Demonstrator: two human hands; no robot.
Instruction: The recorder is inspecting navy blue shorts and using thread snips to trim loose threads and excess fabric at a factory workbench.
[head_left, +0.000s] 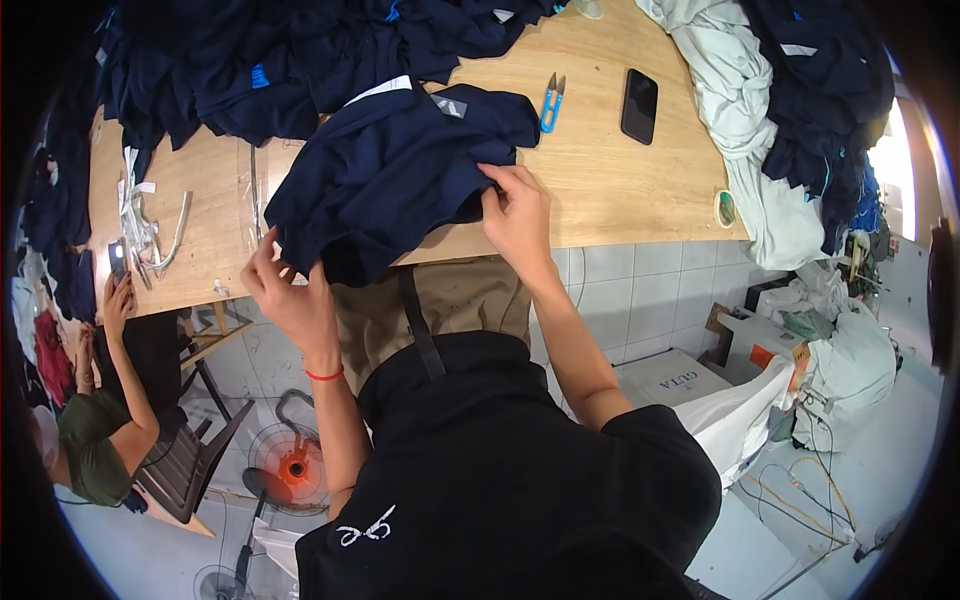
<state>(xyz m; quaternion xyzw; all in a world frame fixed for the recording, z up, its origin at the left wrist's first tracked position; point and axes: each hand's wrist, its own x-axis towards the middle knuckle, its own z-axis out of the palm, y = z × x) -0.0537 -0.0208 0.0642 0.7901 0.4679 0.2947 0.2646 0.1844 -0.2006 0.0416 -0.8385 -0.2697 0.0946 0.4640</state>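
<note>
A navy blue garment (385, 175) is spread on the wooden table in front of me, its near edge hanging over the table's front edge. My left hand (290, 300) is closed on its lower left corner, the fingers partly hidden by the cloth. At the garment's right edge, my right hand (518, 215) pinches the fabric between thumb and fingers. A small grey label (450, 107) and a white strip (380, 88) show near its far edge. Blue-handled thread snips (551, 104) lie just beyond its right side.
Navy garments (220, 70) are heaped along the table's far left. A black phone (640, 106) and tape roll (724, 208) lie to the right, beside pale cloth (735, 120). White strips (145, 220) lie left. Another person (105, 440) sits at left holding a phone, near an orange fan (295, 468).
</note>
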